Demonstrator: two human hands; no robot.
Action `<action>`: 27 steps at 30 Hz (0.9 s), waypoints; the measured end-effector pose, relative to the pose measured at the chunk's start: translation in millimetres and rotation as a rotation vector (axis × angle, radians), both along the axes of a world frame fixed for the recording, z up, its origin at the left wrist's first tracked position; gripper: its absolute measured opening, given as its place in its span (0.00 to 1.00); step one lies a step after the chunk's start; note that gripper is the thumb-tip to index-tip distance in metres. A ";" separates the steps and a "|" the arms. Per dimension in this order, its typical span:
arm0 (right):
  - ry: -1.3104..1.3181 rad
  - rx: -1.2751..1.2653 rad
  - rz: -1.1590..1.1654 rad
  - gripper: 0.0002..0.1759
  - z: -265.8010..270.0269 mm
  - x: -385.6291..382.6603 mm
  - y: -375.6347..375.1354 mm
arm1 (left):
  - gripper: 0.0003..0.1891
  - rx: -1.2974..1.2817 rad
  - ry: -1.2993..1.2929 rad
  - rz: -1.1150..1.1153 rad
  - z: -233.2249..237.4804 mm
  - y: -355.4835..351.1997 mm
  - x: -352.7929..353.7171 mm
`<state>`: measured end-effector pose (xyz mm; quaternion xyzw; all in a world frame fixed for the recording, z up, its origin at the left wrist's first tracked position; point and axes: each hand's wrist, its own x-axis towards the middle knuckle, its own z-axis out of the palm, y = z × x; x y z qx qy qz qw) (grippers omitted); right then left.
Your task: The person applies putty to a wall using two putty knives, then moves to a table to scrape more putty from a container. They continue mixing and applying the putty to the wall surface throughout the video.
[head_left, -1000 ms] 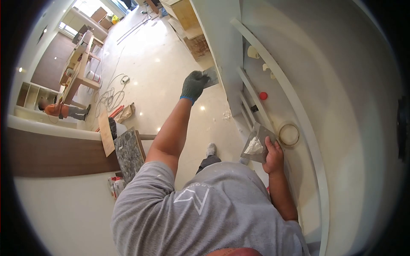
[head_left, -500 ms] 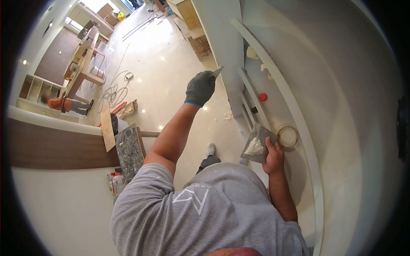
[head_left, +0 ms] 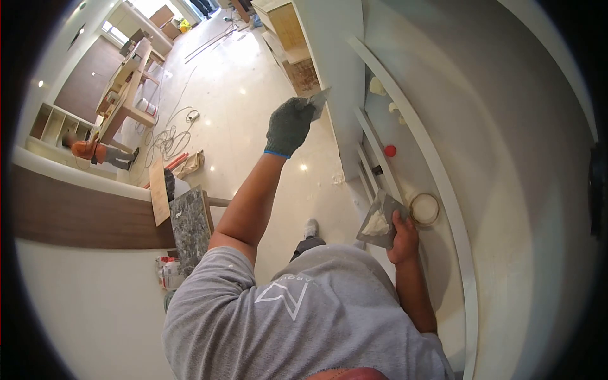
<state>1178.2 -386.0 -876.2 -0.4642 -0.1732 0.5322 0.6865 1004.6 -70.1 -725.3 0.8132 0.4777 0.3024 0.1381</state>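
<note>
My left hand (head_left: 289, 126), in a dark grey work glove with a blue cuff, is stretched out forward and closed around a putty knife (head_left: 322, 103). The knife's thin metal blade points up and right, near the edge of the pale panel (head_left: 342, 95). My bare right hand (head_left: 404, 237) grips a grey, flat metal plate (head_left: 387, 206) by its right side, thumb on top. A mound of white putty (head_left: 377, 225) lies on that plate. Just right of it is a roll of tape (head_left: 424, 209), on the pale surface beside a long curved strip.
A red round object (head_left: 390, 151) and several cream pieces (head_left: 377, 86) lie behind the curved strip (head_left: 437, 164). At left are a stone-patterned slab (head_left: 190, 225), coiled cables (head_left: 168, 139), a long workbench (head_left: 130, 95) and a person in orange (head_left: 92, 151). Wooden boxes (head_left: 288, 38) stand ahead.
My left hand has shifted slightly up and left, and the knife's blade shows more broadly. My right hand still holds the plate with putty, tilted a little differently.
</note>
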 end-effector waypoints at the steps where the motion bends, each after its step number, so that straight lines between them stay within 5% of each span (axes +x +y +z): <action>1: 0.004 0.007 0.009 0.20 0.4 -0.3 0.8 | 0.13 -0.061 -0.064 -0.003 -9.8 4.0 -4.0; 3: 0.364 0.000 0.000 0.19 50.1 -7.0 7.8 | 0.13 -0.154 -0.123 -0.023 -19.8 9.9 -9.0; 13: 0.222 -0.055 -0.022 0.19 41.2 -13.9 8.8 | 0.10 -0.596 -0.670 -0.120 -56.6 47.2 -15.7; 15: 0.045 -0.040 -0.035 0.19 37.0 -15.0 7.1 | 0.10 -0.594 -0.602 -0.122 -59.9 48.5 -27.2; 18: 0.227 -0.056 -0.072 0.20 37.0 -15.2 8.2 | 0.08 -0.578 -0.561 -0.227 -62.3 44.7 -26.1; 20: -0.425 -0.028 0.003 0.21 13.7 -9.0 -0.4 | 0.09 -0.474 -0.408 -0.242 -47.7 38.9 -19.2; 22: -0.550 -0.015 0.021 0.22 2.9 -7.7 -2.5 | 0.09 -0.412 -0.323 -0.213 -39.8 44.6 -10.5; 27: 0.264 -0.049 -0.043 0.21 46.8 -15.1 10.0 | 0.09 -0.463 -0.362 -0.099 -40.9 49.1 -20.3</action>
